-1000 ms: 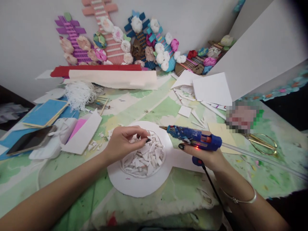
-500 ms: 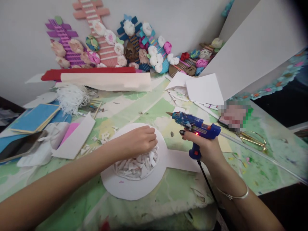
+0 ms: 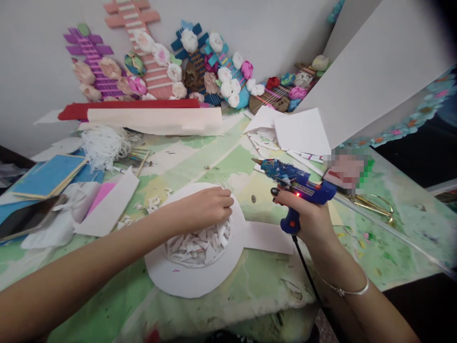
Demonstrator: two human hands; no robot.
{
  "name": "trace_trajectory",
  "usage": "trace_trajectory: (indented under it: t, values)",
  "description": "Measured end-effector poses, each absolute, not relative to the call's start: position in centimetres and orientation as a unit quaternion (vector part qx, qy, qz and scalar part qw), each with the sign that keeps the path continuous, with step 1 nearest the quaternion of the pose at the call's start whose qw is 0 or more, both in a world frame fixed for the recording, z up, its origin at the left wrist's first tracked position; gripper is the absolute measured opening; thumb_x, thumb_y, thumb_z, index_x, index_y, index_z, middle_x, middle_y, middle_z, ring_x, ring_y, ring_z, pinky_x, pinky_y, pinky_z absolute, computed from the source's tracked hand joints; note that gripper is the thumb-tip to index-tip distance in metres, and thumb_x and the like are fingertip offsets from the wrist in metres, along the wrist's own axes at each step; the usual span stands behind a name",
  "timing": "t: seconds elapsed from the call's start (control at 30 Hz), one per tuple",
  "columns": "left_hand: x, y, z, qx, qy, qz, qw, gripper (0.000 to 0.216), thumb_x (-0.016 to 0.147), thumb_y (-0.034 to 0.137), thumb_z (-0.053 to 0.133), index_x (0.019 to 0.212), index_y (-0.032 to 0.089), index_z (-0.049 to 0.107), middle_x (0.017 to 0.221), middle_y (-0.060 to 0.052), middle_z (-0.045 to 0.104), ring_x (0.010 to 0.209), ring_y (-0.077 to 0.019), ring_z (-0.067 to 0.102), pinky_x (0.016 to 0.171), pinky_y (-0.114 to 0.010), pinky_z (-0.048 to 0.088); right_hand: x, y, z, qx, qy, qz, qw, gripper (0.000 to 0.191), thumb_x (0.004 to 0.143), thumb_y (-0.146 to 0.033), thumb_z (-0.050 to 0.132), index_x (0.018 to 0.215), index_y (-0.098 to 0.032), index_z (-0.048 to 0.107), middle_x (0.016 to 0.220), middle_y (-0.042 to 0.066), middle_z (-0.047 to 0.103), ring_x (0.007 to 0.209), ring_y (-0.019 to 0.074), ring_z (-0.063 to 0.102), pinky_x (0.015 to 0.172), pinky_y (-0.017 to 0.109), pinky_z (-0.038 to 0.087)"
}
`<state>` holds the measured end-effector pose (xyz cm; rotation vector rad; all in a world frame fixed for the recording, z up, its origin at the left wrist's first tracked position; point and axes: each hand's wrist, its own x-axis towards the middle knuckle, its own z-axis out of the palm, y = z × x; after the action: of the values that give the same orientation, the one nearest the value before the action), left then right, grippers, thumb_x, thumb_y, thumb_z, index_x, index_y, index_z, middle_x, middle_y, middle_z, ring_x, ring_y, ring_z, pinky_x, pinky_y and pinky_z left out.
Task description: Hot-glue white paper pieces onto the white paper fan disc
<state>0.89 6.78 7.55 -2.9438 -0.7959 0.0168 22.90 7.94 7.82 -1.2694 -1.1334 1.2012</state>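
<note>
- Right hand (image 3: 314,216) is clasping the glue gun (image 3: 302,183); swinging it left could cause burns.
- Left hand (image 3: 210,208) is covering paper scraps (image 3: 202,247) on the white board (image 3: 182,282), its hold hidden; brushing could scatter them.

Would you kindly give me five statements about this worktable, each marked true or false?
1. The right hand holds a blue glue gun. True.
2. The left hand holds the phone. False: the left hand is over the white scraps.
3. The nozzle touches the white scraps. False: the nozzle is apart from them.
4. A bracelet circles the right wrist. True.
5. The glue gun is entirely red. False: it is mostly blue.
</note>
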Motion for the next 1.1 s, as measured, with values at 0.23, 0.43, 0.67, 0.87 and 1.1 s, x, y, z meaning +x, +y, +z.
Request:
trace_trajectory:
  t: [0.23,0.43,0.67,0.87,1.1]
  values:
    - [0.5,7.0,7.3,-0.966,-0.254,-0.045,-0.008,0.018,0.078,0.005,0.055,0.065,0.015,0.061,0.067,-0.006,0.057,0.073,-0.0172,0.049,0.066,-0.029,0.038,22.9,8.0,7.8,-0.511,-0.485,0.495,0.509,0.019,0.053,-0.029,0.075,0.066,-0.019,0.066,0.070,0.003,0.065,0.069,0.0207,0.061,0.061,0.033,0.052]
    - [0.0,6.7,6.9,-0.961,-0.263,-0.078,-0.043,0.018,0.079,0.004,0.051,0.078,0.015,0.065,0.074,-0.008,0.061,0.077,-0.0186,0.051,0.070,-0.032,0.041,22.9,8.0,7.6,-0.508,-0.486,0.495,0.511,0.016,0.054,-0.026,0.075,0.065,-0.020,0.065,0.068,0.001,0.064,0.069,0.0199,0.062,0.060,0.030,0.051]
    - [-1.2,5.9,7.0,-0.946,-0.288,-0.135,-0.070,0.026,0.081,0.007,0.045,0.097,0.014,0.063,0.091,-0.011,0.064,0.090,-0.0210,0.053,0.082,-0.037,0.042,22.9,7.9,7.9,-0.519,-0.489,0.488,0.503,0.018,0.054,-0.028,0.075,0.066,-0.019,0.066,0.066,0.002,0.064,0.063,0.0185,0.060,0.053,0.029,0.049]
    - [-1.3,4.6,6.5,-0.935,-0.304,-0.162,-0.083,0.021,0.083,0.018,0.050,0.101,0.015,0.061,0.094,-0.011,0.064,0.093,-0.0222,0.052,0.086,-0.040,0.041,22.7,7.8,8.1,-0.523,-0.468,0.504,0.504,0.018,0.051,-0.027,0.076,0.065,-0.019,0.067,0.066,0.002,0.063,0.064,0.0174,0.059,0.046,0.024,0.044]
    - [-0.7,3.1,5.9,-0.932,-0.325,-0.157,-0.032,0.028,0.083,0.032,0.053,0.102,0.013,0.057,0.098,-0.013,0.062,0.101,-0.0283,0.049,0.084,-0.044,0.039,22.7,7.7,8.3,-0.530,-0.478,0.492,0.499,0.020,0.051,-0.029,0.075,0.068,-0.019,0.069,0.067,0.001,0.065,0.066,0.0186,0.060,0.047,0.024,0.045]
